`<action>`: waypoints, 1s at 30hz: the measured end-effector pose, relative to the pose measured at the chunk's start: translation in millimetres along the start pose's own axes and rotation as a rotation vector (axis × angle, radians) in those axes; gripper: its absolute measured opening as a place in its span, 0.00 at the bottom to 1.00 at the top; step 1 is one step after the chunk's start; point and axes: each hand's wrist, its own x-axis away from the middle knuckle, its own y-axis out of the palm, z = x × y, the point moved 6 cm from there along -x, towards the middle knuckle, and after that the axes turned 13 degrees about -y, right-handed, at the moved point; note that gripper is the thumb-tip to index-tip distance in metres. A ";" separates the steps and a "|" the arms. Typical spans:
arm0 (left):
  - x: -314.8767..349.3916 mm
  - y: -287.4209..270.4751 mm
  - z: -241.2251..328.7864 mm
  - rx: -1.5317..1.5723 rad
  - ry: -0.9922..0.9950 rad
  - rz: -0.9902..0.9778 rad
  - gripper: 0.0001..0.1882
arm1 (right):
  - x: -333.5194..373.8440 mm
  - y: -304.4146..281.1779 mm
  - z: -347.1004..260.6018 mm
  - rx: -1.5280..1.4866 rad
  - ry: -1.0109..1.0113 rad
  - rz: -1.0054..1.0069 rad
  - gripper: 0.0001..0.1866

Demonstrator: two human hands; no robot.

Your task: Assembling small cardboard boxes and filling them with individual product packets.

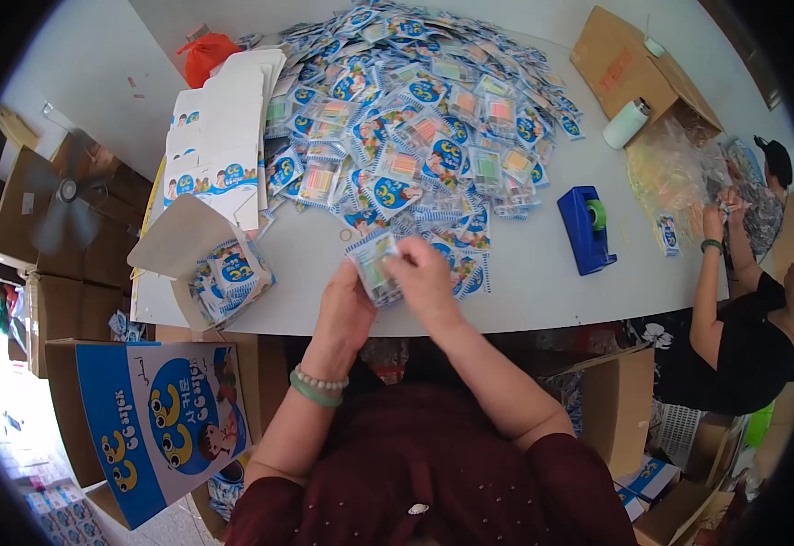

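Plastic pkt (376, 270), btwn L/R fingers (412, 252)

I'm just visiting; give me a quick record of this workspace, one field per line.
Left hand: the person's left hand holds a small packet, perhaps more than one
Right hand: the right hand grips the same packet
Table: white table
Pile: many packets heaped beyond the hands
Left side: open box with packets inside; white cartons stacked behind it
Right side: blue tape dispenser, pale green bottle
Nearby: another person at the right
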 end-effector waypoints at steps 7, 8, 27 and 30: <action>-0.9 -29.3 -11.2 -0.099 0.032 0.243 0.15 | 4.9 -29.1 -13.9 0.522 -0.430 -0.031 0.11; -2.3 -30.0 -10.2 -0.094 0.033 0.245 0.15 | 4.9 -43.0 -24.5 0.911 -0.451 -0.004 0.12; 7.0 -10.9 -18.5 -0.293 -0.048 0.157 0.17 | 3.9 -88.6 -5.2 1.020 0.040 -0.506 0.09; 3.7 -7.1 -14.9 -0.261 0.000 0.189 0.17 | 2.9 -96.8 -3.1 0.494 0.035 -0.182 0.08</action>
